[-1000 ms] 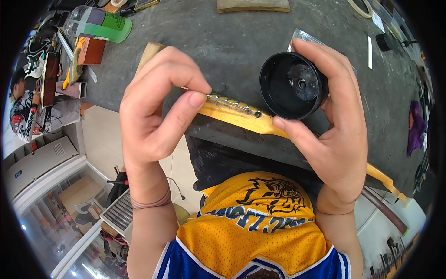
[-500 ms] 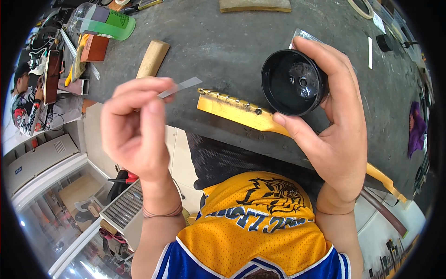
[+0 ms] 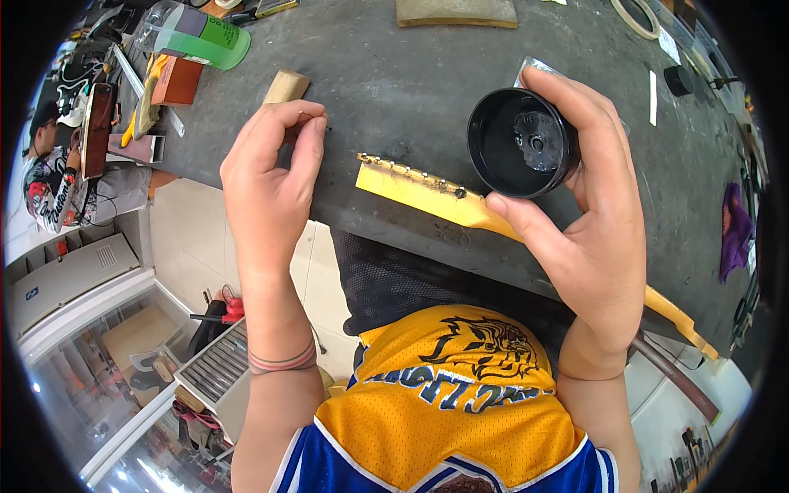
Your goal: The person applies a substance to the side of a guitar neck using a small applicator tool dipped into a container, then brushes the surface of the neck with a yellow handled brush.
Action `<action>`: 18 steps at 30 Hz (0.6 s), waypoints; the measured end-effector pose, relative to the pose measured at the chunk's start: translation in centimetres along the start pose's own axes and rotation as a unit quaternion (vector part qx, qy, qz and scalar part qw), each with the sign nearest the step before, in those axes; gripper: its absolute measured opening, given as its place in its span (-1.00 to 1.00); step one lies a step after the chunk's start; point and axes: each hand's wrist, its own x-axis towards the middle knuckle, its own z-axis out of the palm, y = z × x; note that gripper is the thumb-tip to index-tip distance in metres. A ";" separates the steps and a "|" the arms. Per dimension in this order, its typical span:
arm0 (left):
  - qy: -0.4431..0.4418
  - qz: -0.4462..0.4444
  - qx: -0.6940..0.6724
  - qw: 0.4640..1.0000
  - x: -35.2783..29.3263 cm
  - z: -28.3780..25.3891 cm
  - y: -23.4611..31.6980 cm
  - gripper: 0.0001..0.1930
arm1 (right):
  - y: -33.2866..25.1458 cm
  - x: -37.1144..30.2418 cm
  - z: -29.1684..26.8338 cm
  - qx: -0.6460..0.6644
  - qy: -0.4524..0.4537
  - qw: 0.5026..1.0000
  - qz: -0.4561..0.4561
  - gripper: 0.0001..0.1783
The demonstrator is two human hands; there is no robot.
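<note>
My right hand is wrapped round a black round cup, its open mouth tilted toward me. A little clear, shiny liquid lies in the bottom. My left hand is closed in a pinch, left of the cup. The thin translucent strip it held a moment ago hardly shows now, edge-on or behind the fingers. Between and below the hands a yellow guitar neck lies along the near table edge, with small metal fittings and dark smudges on its left end. My right hand hides its middle.
Behind my left hand is a wooden block. A green-liquid bottle and a reddish-brown block stand at the far left. A wooden board, tape roll and purple cloth lie farther off. Another person sits left.
My left hand has moved right and slightly up, its palm turning, and the strip has dropped from sight. The right hand and cup have barely moved.
</note>
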 end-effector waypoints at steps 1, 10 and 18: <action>0.010 -0.012 -0.013 1.000 -0.3 0.2 -0.4 -0.90 | 0.0 0.0 0.1 0.002 0.000 1.000 0.001 -0.01; 0.157 0.024 -0.209 0.965 -5.0 2.4 2.8 -0.82 | 0.0 0.0 0.0 -0.010 -0.008 1.000 0.001 -0.01; 0.027 0.202 -0.112 0.973 -6.8 3.0 5.3 -0.68 | 0.0 0.0 0.2 -0.005 -0.008 1.000 0.010 0.02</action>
